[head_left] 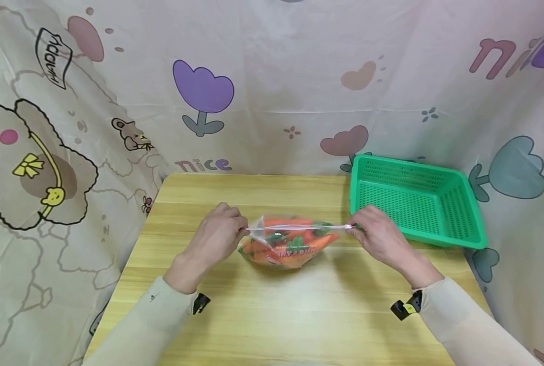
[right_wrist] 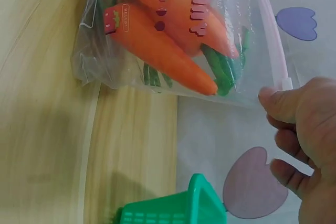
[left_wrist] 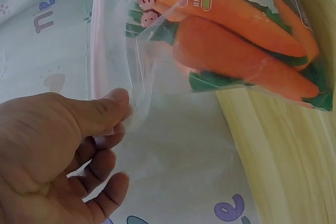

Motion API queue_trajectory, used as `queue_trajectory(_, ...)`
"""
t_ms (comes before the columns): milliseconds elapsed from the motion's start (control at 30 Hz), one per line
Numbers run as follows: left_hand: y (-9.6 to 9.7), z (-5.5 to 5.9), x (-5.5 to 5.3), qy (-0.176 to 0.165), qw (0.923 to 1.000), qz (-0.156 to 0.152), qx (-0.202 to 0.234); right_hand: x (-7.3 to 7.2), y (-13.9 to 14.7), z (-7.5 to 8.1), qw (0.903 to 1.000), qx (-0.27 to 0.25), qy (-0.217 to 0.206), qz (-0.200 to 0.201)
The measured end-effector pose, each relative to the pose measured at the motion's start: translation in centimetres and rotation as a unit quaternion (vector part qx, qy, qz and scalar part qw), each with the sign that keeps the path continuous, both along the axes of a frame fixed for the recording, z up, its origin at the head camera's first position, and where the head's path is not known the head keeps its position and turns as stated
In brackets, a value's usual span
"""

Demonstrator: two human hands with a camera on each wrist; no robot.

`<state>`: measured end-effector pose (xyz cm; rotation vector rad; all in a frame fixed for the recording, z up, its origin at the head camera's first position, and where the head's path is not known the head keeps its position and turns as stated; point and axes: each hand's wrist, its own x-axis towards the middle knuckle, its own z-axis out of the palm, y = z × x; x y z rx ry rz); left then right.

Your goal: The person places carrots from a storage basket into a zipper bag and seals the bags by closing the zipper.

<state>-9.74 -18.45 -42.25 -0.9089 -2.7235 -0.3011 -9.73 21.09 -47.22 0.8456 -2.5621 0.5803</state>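
A clear zip bag (head_left: 290, 249) with printed lettering holds several orange carrots (left_wrist: 226, 51) with green tops. My left hand (head_left: 219, 231) pinches the bag's top corner between thumb and forefinger, the other fingers loosely curled below. At the opposite end, my right hand (head_left: 377, 234) pinches the other top corner, right beside the white slider (right_wrist: 286, 83). Between both hands the pinkish zip strip (head_left: 299, 226) is stretched straight. The slider sits at the right end of the strip. The bag hangs below the strip, close over the wooden table.
A green perforated plastic basket (head_left: 418, 203) stands at the table's back right corner, near my right hand. The wooden table (head_left: 308, 315) meets a printed cloth backdrop (head_left: 276, 101) at the back and sides. Black straps (head_left: 201, 303) circle both wrists.
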Motion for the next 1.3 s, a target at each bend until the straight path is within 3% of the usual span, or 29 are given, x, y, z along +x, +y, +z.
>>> queue_trajectory(233, 0.1, 0.0, 0.2, 0.007, 0.9998, 0.017, -0.003, -0.2, 0.1, -0.4, 0.9985, -0.027, 0.047, -0.008)
queue_trajectory(567, 0.2, -1.2, -0.1, 0.084, 0.9952, 0.047, 0.013, -0.9, -0.3, -0.5, 0.9926, -0.026, 0.111, -0.043)
queue_trajectory(867, 0.0, -1.1, -0.5, 0.073, 0.9968, 0.033, 0.0, -0.9, -0.4, -0.7, 0.9958, 0.014, 0.088, -0.019)
queue_trajectory(1000, -0.1, -1.1, -0.6, 0.075, 0.9965, 0.035, -0.002, -1.1, -0.3, -0.7, 0.9937, 0.014, 0.111, -0.009)
queue_trajectory(1167, -0.1, -1.6, -0.5, 0.1, 0.9945, 0.03, 0.009, -1.1, -0.2, -1.0, 0.9879, 0.013, 0.152, -0.028)
queue_trajectory(1300, -0.1, -2.2, -0.3, 0.12, 0.9923, 0.017, 0.027, -0.4, -0.6, -1.6, 0.9908, -0.003, 0.123, -0.055)
